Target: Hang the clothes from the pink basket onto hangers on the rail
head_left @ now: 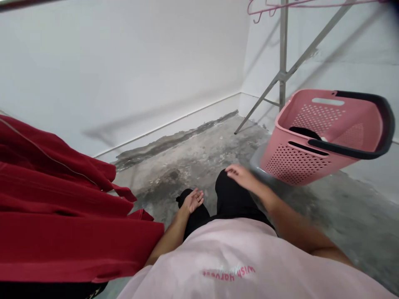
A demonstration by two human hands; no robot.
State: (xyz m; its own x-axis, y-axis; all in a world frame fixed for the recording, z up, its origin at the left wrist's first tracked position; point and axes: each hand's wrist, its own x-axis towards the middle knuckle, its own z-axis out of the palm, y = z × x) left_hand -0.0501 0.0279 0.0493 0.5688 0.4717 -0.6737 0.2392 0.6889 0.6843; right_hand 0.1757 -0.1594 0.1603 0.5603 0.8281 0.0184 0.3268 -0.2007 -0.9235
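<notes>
My left hand (193,200) hangs low by my left leg, palm up, its fingers loosely spread with nothing in them. Over my right knee hovers my right hand (238,174), its fingers stretched out and holding nothing; whether it touches the black trousers (232,197) I cannot tell. To the right of that hand stands a pink laundry basket (299,145) with perforated sides and a black handle (388,116). Something black (305,133) lies inside it, partly hidden by the basket wall. Red garments (68,207) hang at the left, beside my left forearm.
A grey metal rack frame (283,62) stands behind the basket, with pink hangers (262,9) at its top. The basket rests on a grey support (257,162). White walls (140,62) meet in a corner above the stained concrete floor (193,158).
</notes>
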